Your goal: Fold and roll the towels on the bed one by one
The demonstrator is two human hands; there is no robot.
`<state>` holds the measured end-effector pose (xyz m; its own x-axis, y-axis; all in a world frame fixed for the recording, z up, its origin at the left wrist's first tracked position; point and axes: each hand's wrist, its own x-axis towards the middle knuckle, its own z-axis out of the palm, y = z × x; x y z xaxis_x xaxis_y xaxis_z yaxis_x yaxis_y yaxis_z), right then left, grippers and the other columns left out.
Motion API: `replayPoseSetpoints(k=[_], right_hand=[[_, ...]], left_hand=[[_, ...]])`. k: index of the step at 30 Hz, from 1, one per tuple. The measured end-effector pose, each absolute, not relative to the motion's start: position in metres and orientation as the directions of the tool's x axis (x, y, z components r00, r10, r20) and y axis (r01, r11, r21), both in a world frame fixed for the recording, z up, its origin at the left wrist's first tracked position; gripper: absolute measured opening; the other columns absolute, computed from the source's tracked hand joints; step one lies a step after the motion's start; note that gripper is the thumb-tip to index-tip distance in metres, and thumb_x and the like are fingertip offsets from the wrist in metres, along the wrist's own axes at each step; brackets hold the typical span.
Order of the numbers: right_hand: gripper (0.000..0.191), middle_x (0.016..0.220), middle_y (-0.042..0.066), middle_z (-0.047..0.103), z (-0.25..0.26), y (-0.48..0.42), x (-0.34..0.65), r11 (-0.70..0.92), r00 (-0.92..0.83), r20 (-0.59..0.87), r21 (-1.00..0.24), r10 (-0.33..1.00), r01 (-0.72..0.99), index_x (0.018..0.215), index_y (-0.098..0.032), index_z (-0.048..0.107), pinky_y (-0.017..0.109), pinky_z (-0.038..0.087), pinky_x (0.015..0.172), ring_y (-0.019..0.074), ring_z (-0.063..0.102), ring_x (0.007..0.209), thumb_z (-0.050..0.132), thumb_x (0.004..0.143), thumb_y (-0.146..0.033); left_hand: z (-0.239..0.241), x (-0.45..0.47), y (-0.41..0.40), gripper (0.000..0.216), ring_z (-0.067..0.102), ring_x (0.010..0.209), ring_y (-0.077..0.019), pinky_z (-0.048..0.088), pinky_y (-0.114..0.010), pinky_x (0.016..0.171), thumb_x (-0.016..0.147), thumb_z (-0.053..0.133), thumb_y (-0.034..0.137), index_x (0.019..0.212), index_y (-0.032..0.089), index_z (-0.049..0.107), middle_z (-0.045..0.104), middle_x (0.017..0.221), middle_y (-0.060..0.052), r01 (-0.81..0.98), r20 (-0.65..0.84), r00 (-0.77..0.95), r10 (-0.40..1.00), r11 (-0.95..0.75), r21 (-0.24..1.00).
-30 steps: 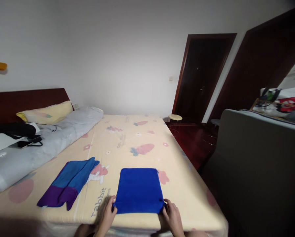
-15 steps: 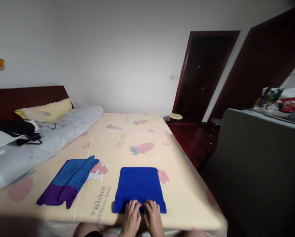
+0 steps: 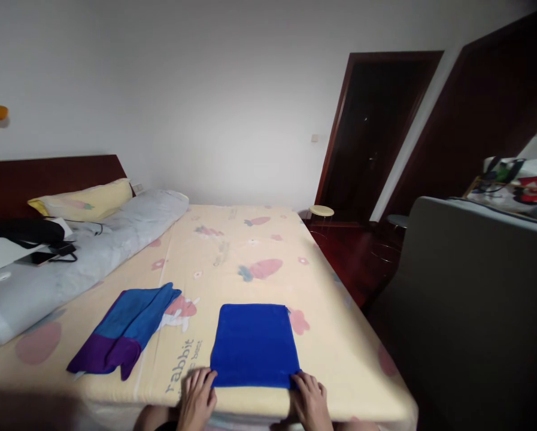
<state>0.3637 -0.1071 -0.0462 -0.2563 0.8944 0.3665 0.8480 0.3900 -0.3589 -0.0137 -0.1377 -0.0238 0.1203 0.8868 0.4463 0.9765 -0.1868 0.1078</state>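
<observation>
A square blue cloth lies flat near the front edge of the bed. My left hand is at its near left corner, thumb and fingertips closed on the fabric. On the other side, my right hand pinches the near right corner in the same way. The cloth's near edge runs fairly straight between the two hands. To the left, apart from both hands, rests a folded blue and purple cloth with uneven edges.
The bed has a cream sheet with printed radishes. A rolled grey quilt, a yellow pillow and a phone lie at the left. A round stool and a dark grey panel stand at the right.
My hands have moved apart, from the middle of the near edge to its two corners. The folded strip seen along that edge no longer shows. The blue and purple cloth has not moved.
</observation>
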Motion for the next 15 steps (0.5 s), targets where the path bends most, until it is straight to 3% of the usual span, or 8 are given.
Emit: replayPoseSetpoints(k=[8,11,15], right_hand=[[0.052,0.125,0.004,0.062,-0.037,-0.1,0.35,0.278,-0.125,0.414,-0.333,0.902,0.901,0.117,-0.032,0.057,0.04,0.04,0.086,0.0251,0.057,0.109,0.049,0.07,-0.011],[0.041,0.116,0.002,0.067,-0.022,-0.098,0.354,0.298,-0.137,0.408,-0.365,0.903,0.882,0.106,-0.031,0.061,0.041,0.04,0.086,0.025,0.058,0.105,0.051,0.071,-0.013],[0.017,0.091,0.002,0.07,-0.005,-0.101,0.362,0.275,-0.102,0.359,-0.475,0.928,0.836,0.093,-0.028,0.063,0.041,0.043,0.083,0.0232,0.061,0.09,0.055,0.078,-0.029]], left_hand=[[0.0,-0.004,-0.13,0.039,0.06,0.11,-0.0204,0.044,-0.037,0.091,0.073,0.047,0.009,0.099,0.03,0.066,0.07,0.113,0.001,0.96,0.457,0.092,0.885,-0.201,0.196],[0.011,-0.007,-0.129,0.033,0.063,0.1,-0.0192,0.047,-0.035,0.087,0.074,0.047,0.01,0.094,0.029,0.065,0.072,0.1,0.0,0.926,0.446,0.102,0.889,-0.249,0.285],[0.015,-0.013,-0.131,0.022,0.066,0.084,-0.0192,0.052,-0.033,0.076,0.075,0.05,0.017,0.089,0.027,0.064,0.071,0.085,-0.001,0.857,0.416,-0.004,0.909,-0.211,0.471]])
